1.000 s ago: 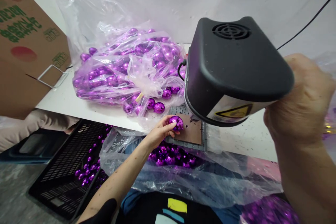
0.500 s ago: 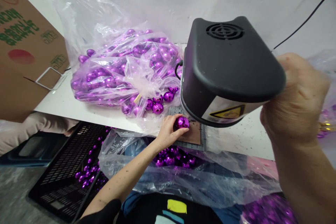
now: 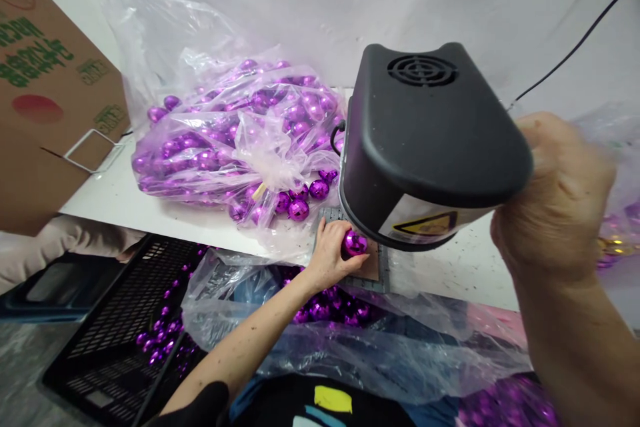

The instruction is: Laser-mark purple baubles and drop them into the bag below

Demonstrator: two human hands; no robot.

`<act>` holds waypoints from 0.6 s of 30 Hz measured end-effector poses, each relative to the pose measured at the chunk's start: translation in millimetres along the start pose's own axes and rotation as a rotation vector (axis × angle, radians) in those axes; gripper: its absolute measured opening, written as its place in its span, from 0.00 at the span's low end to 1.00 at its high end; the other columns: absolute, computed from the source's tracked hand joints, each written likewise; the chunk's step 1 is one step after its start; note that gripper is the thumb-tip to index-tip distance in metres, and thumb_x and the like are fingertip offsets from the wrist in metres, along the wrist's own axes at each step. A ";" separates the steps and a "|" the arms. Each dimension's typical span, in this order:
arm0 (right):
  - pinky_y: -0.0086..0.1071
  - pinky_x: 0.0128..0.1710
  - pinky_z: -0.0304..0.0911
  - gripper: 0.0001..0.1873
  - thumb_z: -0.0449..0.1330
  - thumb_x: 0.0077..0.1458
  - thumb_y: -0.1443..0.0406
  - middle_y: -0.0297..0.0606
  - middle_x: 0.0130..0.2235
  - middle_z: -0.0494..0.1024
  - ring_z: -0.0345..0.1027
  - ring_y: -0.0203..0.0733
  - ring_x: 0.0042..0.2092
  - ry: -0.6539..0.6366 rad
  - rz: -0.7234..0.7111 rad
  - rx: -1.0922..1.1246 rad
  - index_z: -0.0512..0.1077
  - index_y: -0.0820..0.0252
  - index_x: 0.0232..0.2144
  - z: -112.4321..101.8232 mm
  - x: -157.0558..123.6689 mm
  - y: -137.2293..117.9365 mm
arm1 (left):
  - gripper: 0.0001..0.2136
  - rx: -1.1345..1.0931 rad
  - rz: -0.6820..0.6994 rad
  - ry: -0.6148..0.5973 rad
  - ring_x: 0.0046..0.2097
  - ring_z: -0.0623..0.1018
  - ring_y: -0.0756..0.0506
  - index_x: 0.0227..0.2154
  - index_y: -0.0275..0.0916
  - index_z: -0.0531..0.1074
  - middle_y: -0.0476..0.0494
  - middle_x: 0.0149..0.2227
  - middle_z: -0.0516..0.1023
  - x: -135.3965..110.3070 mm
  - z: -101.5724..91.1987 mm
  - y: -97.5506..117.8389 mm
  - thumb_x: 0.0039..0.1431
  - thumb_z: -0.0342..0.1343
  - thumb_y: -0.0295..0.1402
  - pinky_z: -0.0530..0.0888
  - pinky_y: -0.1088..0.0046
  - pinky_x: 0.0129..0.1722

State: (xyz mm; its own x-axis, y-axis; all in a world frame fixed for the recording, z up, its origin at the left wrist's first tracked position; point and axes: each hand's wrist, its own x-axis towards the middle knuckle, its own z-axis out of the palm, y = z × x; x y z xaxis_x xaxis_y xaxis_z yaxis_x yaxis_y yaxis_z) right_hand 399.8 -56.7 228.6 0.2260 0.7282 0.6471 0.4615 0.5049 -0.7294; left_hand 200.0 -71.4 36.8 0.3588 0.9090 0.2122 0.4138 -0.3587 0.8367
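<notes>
My left hand (image 3: 333,250) is closed around a shiny purple faceted bauble (image 3: 355,243), thumb and fingers at its sides. The bauble is over a small grey board (image 3: 383,273) with a brown pad (image 3: 371,268) at the table's front edge. My right hand (image 3: 555,193) is wrapped against the right side of a bulky black device (image 3: 440,120), its fingertips hidden behind the housing. This device has a round vent on top and a yellow warning label, and it hangs above and to the right of the bauble.
A clear plastic bag (image 3: 265,140) of purple baubles lies on the white table (image 3: 200,223), with several loose ones beside it. At left stand a cardboard box (image 3: 45,107) and a black crate (image 3: 107,347). More baubles (image 3: 325,307) sit in plastic below the table edge. A cable (image 3: 575,47) runs right.
My left hand and the bauble have shifted right and slightly toward me over the board. The black device and my right hand appear a little further left and lower.
</notes>
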 end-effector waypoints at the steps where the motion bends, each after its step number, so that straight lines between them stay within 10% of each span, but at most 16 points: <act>1: 0.18 0.27 0.51 0.30 0.56 0.57 0.43 0.33 0.24 0.59 0.53 0.20 0.29 -0.004 0.009 0.005 0.69 0.67 0.27 -0.3 0.3 -0.3 | 0.19 -0.012 0.000 -0.006 0.55 0.73 0.36 0.49 0.43 0.73 0.40 0.48 0.78 -0.2 -0.3 -0.1 0.55 0.65 0.39 0.59 0.47 0.65; 12: 0.22 0.26 0.52 0.19 0.55 0.61 0.53 0.32 0.24 0.67 0.57 0.22 0.25 0.140 -0.150 -0.402 0.72 0.62 0.30 -8.1 -39.2 -8.0 | 0.16 -0.103 -0.093 -0.097 0.56 0.71 0.35 0.47 0.45 0.74 0.41 0.48 0.77 0.2 -5.9 7.0 0.56 0.63 0.42 0.60 0.48 0.66; 18: 0.29 0.23 0.57 0.08 0.57 0.57 0.60 0.35 0.25 0.67 0.64 0.33 0.28 -0.127 -0.159 -0.397 0.69 0.58 0.30 -25.6 -86.0 -7.1 | 0.19 -0.010 -0.067 -0.114 0.56 0.71 0.33 0.49 0.42 0.73 0.39 0.49 0.76 2.4 -8.2 10.8 0.55 0.64 0.40 0.52 0.48 0.69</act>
State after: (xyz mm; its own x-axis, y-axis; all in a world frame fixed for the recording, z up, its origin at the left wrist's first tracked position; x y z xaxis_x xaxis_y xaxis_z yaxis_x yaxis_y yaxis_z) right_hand 399.0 -134.8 183.8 0.0295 0.7194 0.6940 0.7811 0.4166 -0.4651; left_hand 198.5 -71.3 50.5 0.4241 0.9004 0.0975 0.4317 -0.2956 0.8522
